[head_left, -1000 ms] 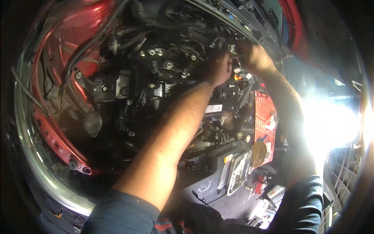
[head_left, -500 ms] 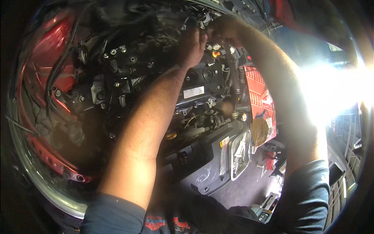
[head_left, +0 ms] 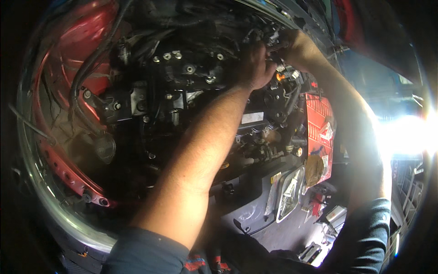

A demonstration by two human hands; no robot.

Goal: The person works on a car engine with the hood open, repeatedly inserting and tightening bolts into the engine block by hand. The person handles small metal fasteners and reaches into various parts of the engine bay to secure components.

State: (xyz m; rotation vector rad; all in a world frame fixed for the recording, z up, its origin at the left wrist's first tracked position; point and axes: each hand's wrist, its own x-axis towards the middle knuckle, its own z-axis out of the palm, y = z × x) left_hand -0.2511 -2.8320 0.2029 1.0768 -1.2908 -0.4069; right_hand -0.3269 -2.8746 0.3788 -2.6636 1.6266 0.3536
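Observation:
Both my arms reach over a dark engine [head_left: 273, 98] to its far right corner. My left hand [head_left: 258, 66] is bent there with its fingers curled inward, and its thumb points up along the side. Close beside it, my right hand [head_left: 299, 49] reaches in from the right with its fingers curled toward a dark part between the hands. What the fingertips grip is hidden by shadow and by the hands themselves. An orange cap-like piece [head_left: 280, 76] and pale connectors sit just below the hands.
Red bodywork [head_left: 93, 41] and a black corrugated hose [head_left: 75, 89] border the left side. On the right lie a red panel or box [head_left: 317, 118], a brown crumpled item [head_left: 314, 171] and a tray [head_left: 297, 180] of metal pieces. A bright light [head_left: 406, 139] glares at far right.
The engine and surroundings have shifted rightward in the picture as my view turned. My hands stay together at the same far corner, their fingers slightly repositioned.

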